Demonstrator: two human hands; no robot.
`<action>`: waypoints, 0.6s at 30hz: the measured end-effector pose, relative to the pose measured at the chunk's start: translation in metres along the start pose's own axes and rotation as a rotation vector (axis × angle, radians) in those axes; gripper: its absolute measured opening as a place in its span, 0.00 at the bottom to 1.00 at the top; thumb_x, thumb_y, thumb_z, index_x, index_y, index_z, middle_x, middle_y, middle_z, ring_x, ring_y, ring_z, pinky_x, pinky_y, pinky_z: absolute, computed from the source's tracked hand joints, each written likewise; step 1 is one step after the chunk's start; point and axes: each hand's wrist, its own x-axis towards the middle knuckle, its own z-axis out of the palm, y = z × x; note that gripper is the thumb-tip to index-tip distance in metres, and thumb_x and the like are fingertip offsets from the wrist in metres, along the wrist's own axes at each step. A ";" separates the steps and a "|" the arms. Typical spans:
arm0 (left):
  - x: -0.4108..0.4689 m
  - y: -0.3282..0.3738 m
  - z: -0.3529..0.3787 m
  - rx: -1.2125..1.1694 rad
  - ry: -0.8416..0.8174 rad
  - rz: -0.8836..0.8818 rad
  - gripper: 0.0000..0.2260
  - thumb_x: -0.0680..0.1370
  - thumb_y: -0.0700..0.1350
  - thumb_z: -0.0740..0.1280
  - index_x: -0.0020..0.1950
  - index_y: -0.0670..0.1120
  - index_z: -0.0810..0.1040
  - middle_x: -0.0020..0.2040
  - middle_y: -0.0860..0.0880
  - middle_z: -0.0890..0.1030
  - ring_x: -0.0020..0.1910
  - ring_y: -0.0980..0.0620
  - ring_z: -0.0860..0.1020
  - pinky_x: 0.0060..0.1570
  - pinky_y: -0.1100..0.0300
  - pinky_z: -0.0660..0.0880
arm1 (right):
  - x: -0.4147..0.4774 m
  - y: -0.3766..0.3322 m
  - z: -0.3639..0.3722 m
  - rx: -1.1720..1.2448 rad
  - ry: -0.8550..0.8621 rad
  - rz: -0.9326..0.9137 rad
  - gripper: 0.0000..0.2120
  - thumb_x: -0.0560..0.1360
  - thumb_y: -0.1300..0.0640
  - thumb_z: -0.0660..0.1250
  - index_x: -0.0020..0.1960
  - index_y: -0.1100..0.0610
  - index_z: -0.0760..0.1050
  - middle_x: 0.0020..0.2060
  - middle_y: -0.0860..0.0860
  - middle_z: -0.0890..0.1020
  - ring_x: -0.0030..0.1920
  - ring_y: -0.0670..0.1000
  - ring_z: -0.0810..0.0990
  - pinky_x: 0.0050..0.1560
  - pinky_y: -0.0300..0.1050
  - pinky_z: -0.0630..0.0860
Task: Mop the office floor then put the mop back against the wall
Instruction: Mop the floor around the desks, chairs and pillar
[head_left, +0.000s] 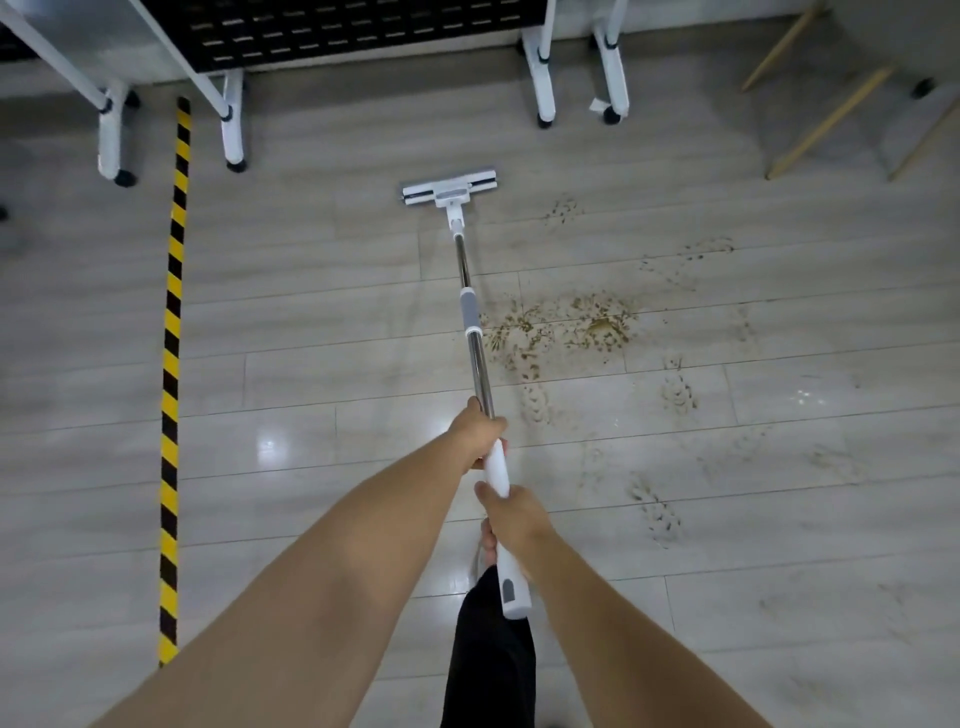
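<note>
Mud is my worry in the head view. The brown smear lies ahead of my fingers and to their right, while the mop head sits flat on the floor well beyond them and to the left of that dirt. If I pull straight back along this line, I judge the pad will miss most of it. If I sweep across carelessly, it may only drag the stain into the treaded footprints further right. Pushing away from me could knock the head against the white table legs not far past it. The floor shines close to my hands and is perhaps wet, so a slip is possible.

My left hand is curled round the mop where the steel pole meets the white grip. My right hand is wrapped round that grip just behind it. The mop is slim, with a grey collar partway out, a white handle with a grey end, and a flat white-and-grey head.
</note>
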 end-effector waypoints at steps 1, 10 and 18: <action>-0.010 -0.005 0.005 -0.012 -0.007 0.014 0.11 0.80 0.45 0.65 0.60 0.49 0.68 0.53 0.38 0.84 0.39 0.44 0.82 0.38 0.54 0.80 | -0.006 0.005 -0.003 -0.036 0.009 -0.016 0.14 0.82 0.49 0.61 0.47 0.60 0.74 0.26 0.53 0.77 0.22 0.51 0.76 0.34 0.45 0.77; -0.121 -0.090 0.069 0.004 -0.022 0.055 0.10 0.81 0.44 0.65 0.62 0.45 0.73 0.56 0.41 0.79 0.51 0.43 0.80 0.43 0.52 0.81 | -0.094 0.127 -0.028 -0.045 0.007 -0.096 0.09 0.77 0.57 0.64 0.48 0.64 0.75 0.26 0.53 0.77 0.24 0.51 0.75 0.35 0.47 0.74; -0.207 -0.212 0.139 0.040 -0.044 0.034 0.11 0.82 0.42 0.65 0.64 0.41 0.74 0.58 0.39 0.80 0.49 0.43 0.80 0.44 0.51 0.82 | -0.189 0.268 -0.031 -0.044 0.002 -0.066 0.10 0.78 0.56 0.64 0.49 0.64 0.74 0.27 0.55 0.76 0.26 0.54 0.74 0.34 0.49 0.73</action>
